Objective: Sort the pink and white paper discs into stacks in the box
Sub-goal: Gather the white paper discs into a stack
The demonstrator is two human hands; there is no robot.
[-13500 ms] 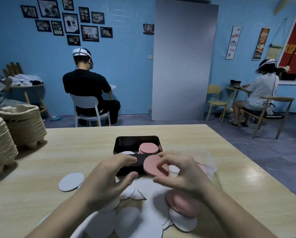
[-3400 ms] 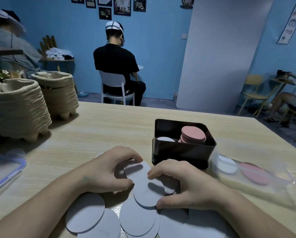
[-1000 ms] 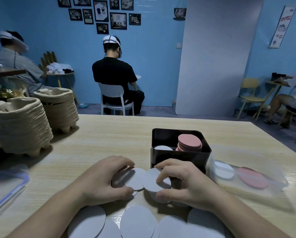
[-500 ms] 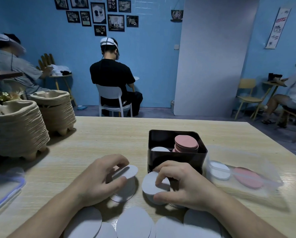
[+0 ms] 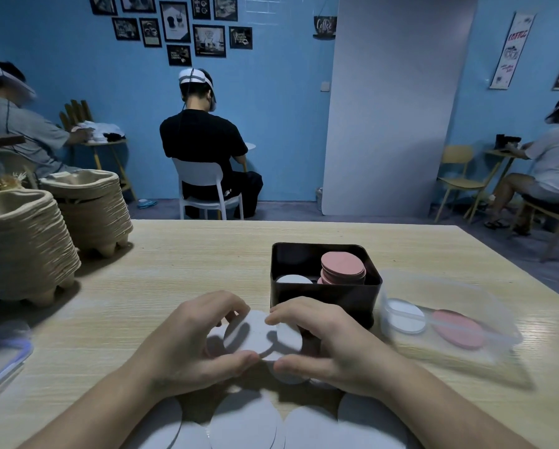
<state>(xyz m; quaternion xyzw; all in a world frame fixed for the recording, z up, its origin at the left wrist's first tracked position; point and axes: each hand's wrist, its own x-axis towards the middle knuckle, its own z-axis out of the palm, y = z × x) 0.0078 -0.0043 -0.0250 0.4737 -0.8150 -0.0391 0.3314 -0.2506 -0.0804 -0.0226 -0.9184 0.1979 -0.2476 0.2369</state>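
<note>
Just in front of the black box (image 5: 326, 301), near the middle of the wooden table (image 5: 190, 270), the person has both hands cupped round a few gathered white discs (image 5: 258, 335). The left hand (image 5: 193, 345) curls in from one side, thumb underneath and fingertips over the top edge. The right hand (image 5: 333, 345) mirrors it, pinching the opposite rim, so the discs are clasped between the two and lifted a little off the wood. From where I stand that looks like someone squaring up the edges, so the lot can go into the box as one tidy pile rather than one at a time. The box itself explains where they are headed. The pink stack (image 5: 342, 265) fills its right side and stands above the rim, while the white stack (image 5: 292, 280) on the left sits low and has room to grow. More loose white discs (image 5: 245, 426) lie overlapping along the near edge, close under the wrists and easy to reach next. I see no stray pink ones among them. Just beside the box on the right is a clear plastic container (image 5: 449, 286) with one white and one pink disc in it; I cannot tell what it is kept for. The stacked pulp trays (image 5: 22, 244) sit well apart at the far left, out of the way.
</note>
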